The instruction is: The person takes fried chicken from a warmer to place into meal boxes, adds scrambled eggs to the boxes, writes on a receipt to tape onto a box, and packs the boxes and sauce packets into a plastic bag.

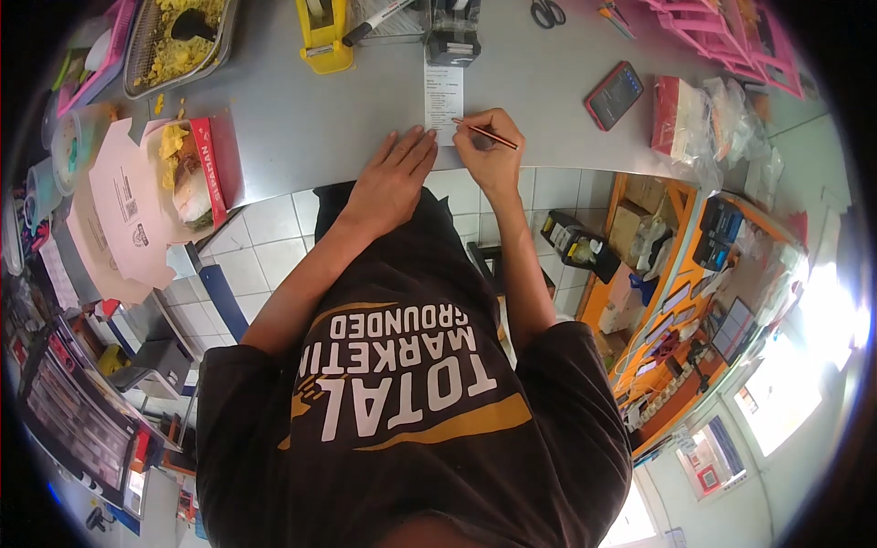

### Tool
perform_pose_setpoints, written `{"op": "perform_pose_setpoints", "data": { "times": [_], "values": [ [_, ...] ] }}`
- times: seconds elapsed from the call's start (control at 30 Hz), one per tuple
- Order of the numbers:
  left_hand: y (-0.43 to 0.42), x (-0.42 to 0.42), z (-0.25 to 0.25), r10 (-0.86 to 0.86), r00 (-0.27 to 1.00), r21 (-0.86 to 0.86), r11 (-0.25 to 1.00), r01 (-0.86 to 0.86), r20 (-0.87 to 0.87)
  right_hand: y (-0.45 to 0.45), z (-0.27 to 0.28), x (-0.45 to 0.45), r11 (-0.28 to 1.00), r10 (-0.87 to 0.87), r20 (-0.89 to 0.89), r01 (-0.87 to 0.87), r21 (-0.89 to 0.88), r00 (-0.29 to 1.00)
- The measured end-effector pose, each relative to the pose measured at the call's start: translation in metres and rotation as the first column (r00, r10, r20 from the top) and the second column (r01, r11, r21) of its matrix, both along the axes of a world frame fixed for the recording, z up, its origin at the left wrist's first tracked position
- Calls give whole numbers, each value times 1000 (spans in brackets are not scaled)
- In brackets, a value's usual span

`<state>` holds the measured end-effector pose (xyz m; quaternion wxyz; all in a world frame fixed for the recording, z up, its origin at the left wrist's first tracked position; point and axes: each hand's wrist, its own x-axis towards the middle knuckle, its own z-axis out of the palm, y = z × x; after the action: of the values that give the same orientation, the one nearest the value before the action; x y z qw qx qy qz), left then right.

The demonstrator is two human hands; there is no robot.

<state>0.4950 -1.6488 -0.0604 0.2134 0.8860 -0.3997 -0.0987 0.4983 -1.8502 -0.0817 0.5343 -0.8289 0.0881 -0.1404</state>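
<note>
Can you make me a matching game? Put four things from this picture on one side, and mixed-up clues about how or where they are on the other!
Things
1. writing tool
2. paper strip
3. phone
4. food box

Clues
A. open, with food inside
B. red-edged, with a dark screen
C. held in the right hand
D. beneath the writing tool's tip

Right pairs: 1-C, 2-D, 3-B, 4-A

I am in what looks like a takeaway: food tray by the worktop's left edge, boxed meal at its near left corner, printed slip before me.
</note>
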Motion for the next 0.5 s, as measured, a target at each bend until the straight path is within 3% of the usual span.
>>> {"op": "perform_pose_setpoints", "data": {
  "times": [0.1,0.23,0.4,0.47,0.5],
  "values": [
    [0,-1,-1,2,1000,6,1000,-2,-5,0,6,-3,991,84,-43,-79,105,996],
    [-1,-1,-1,-1,1000,-2,1000,1,17,1,6,-5,1000,-15,-45,16,20,999],
    [-2,1,4,-13,1000,3,1000,13,-4,-3,7,-4,986,58,-104,-41,161,993],
    [2,5,5,-26,999,-19,999,26,-28,-2,5,-1,996,25,-164,-10,94,986],
    [-2,9,5,-45,997,-55,998,42,-58,-5,-3,2,998,-21,-197,8,-69,980]
  ]
}}
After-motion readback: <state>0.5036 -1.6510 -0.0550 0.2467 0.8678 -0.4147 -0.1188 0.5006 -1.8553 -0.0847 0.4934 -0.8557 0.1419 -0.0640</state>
